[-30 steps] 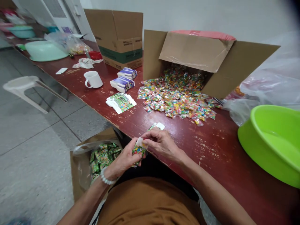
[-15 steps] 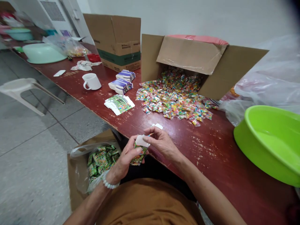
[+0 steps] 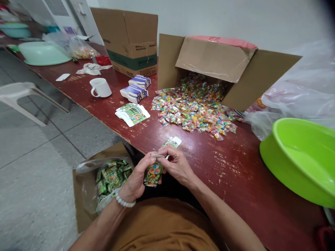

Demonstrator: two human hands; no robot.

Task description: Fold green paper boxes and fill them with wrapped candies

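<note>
The left hand (image 3: pixel 137 177) has its fingers wrapped around a small green box (image 3: pixel 153 171), printed face up, just off the near edge of the red table (image 3: pixel 227 188); its thumb comes up to the box's top end. The right hand (image 3: pixel 179 168) is at that same end, thumb and forefinger seemingly pinching the white flap (image 3: pixel 158 156) that stands out between the two hands. Neither hand is free of the box, though the fingers beneath it are mostly hidden

The step in hand looks to be closing that end – the flap is bent over but does not lie flush, so I judge the tuck as not yet done. Whether anything is inside the box cannot be seen. The next move calls for a steady hold from the left hand, the box walls kept square and unsquashed, while the right fingertips guide the flap's edge into the slot and press it flat. Thin card like this would probably buckle if pushed at a slant

Just beyond the right hand, partly covered by it, another green carton (image 3: pixel 173 142) lies on the table, with a stack of flat cartons (image 3: pixel 133 114) farther to the left. Clear packets (image 3: pixel 193 113) of bright pieces spill from a cardboard box (image 3: pixel 264 78) on its side. Below the left forearm, near the table edge, a bag-lined carton (image 3: pixel 80 218) holds a heap of green boxes (image 3: pixel 112 179) – well within reach of the left hand
</note>
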